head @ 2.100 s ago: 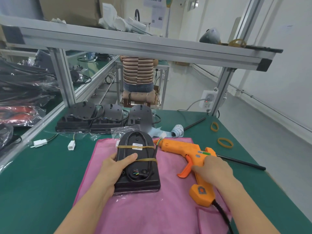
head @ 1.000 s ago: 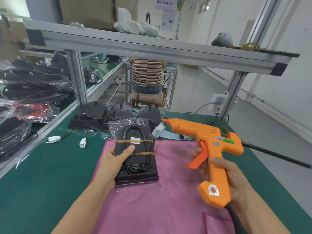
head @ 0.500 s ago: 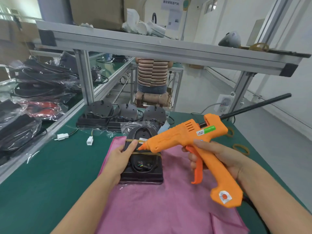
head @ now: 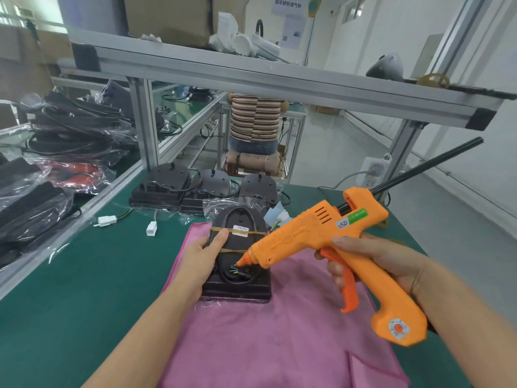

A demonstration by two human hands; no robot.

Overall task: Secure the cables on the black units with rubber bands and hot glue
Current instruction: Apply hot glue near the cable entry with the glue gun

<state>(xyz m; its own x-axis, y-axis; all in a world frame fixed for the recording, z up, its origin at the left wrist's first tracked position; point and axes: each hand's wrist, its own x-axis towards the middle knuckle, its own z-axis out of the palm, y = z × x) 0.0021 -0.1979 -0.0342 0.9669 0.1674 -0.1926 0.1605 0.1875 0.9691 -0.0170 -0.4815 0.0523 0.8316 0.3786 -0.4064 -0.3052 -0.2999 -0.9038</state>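
Note:
A black unit [head: 246,284] lies on a pink cloth [head: 279,340], with two rubber bands [head: 253,233] across its back and a looped black cable under them. My left hand [head: 202,260] holds the unit's left side, thumb on its top. My right hand [head: 375,264] grips an orange hot glue gun [head: 313,236], fingers around the trigger. The gun's nozzle points down-left at the coloured wires [head: 234,271] near the unit's lower end. A black glue stick [head: 428,166] juts from the gun's back.
Three more black units [head: 173,183] with cables stand in a row at the back of the green table [head: 70,289]. Two white connectors [head: 107,220] lie to the left. Bagged cables pile up at far left. A person sits beyond the aluminium frame.
My right hand lifted the glue gun off the cloth, turned it and brought its nozzle down to the wires on the unit. My left hand stayed on the unit.

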